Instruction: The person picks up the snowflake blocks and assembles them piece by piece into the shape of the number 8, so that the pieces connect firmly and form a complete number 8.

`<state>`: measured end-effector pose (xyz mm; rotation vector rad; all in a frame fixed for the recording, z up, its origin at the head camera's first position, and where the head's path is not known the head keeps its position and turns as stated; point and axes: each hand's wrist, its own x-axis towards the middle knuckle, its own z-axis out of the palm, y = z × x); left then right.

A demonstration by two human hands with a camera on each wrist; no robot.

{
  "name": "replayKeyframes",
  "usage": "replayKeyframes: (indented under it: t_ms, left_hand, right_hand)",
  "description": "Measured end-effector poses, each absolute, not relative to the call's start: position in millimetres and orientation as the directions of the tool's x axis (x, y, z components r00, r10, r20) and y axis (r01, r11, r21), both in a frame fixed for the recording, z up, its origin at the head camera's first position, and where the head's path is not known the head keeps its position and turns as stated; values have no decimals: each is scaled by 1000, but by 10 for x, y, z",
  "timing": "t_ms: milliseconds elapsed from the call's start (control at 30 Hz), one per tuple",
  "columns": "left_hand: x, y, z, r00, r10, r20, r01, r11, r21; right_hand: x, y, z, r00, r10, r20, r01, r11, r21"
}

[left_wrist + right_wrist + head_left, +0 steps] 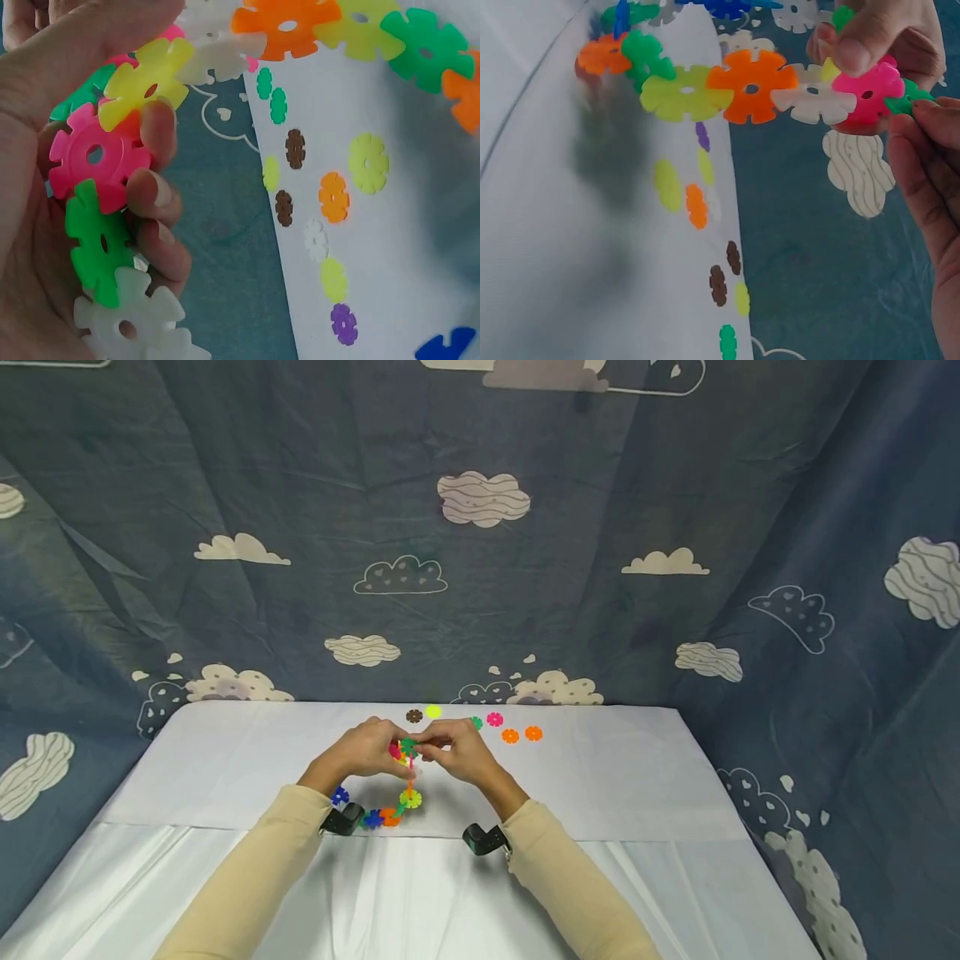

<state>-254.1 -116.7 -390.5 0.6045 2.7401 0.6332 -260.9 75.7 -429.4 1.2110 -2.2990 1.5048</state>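
My left hand (367, 749) grips a chain of interlocking snowflake discs. In the left wrist view its curled fingers lie against a yellow disc (135, 88), a pink disc (67, 159) and a green disc (101, 247), with a white disc (154, 319) below. Thumb and fingers of my right hand (463, 753) pinch a green disc (900, 103), which is at the edge of a pink disc (866, 79) held by the left hand. From there the chain runs through a white disc (810, 112), an orange disc (735, 86) and a lime disc (667, 105), hanging in a loop.
Loose discs lie along the far side of the white table (600, 777), among them a brown disc (414, 716), a pink disc (495, 719) and an orange disc (533, 733). A dark cloud-patterned curtain (300, 485) hangs behind the table.
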Motion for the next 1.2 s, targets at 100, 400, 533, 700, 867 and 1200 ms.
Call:
replayKeyframes:
  t_ms: [100,400,533,700,867,1200]
  left_hand:
    - [-2541,-1165,-3893,-879,446,-169,330,825,459]
    - [-2565,-1156,-3895,-856,469,-215,296,788,540]
    - [-2562,-1164,-3945,-856,480,-194,255,717,649]
    - [-2544,-1139,-4018,-883,431,-187,148,634,759]
    - [-2510,-1091,-4110,-923,320,-216,-34,491,870]
    - [-2401,-847,-4411,-974,39,-224,-217,129,968]
  right_hand:
    - [-2613,759,-4294,-671,-540,509,-690,204,-694]
    - [-2591,789,-4283,-712,-532,459,-660,282,-697]
    - [-2581,799,-4267,-735,-536,415,-632,320,-706]
    - [-2615,788,-4210,-764,-539,354,-588,356,-727]
    - [-2690,745,-4092,-810,-507,295,-528,410,-744]
    - [-2898,641,-3998,-817,-562,128,-465,511,-723]
